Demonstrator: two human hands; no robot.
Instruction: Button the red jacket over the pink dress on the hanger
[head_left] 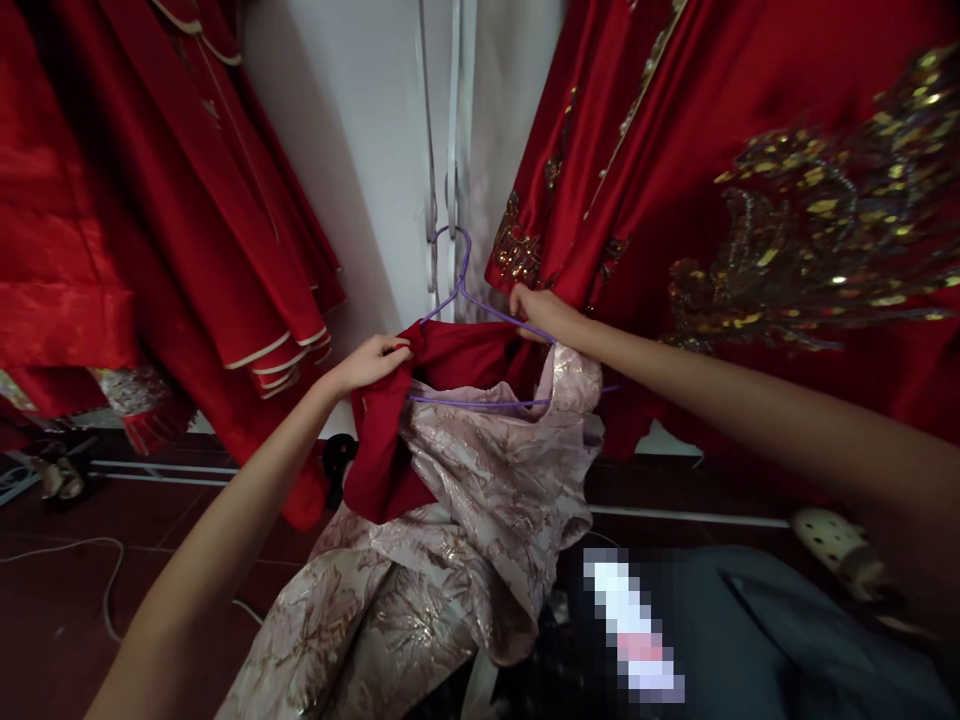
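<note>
A purple wire hanger (459,285) hangs by its hook from a pale metal strip on the wall. A red garment (382,450) lies over the hanger's left shoulder. My left hand (373,362) is closed on its cloth there. On the right shoulder of the hanger, my right hand (551,315) has its fingers curled around the wire, close to the red cloth; the fingertips are partly hidden. A pale pink and gold brocade dress (487,460) has one strap over the hanger's right end, and its skirt drapes down towards me.
Red garments (277,250) hang at the left, and a red gown with gold sequins (817,230) hangs close at the right. Low white rails (697,516) run near the dark tiled floor. A cream clog with holes (840,545) and a thin cable (116,570) are down there.
</note>
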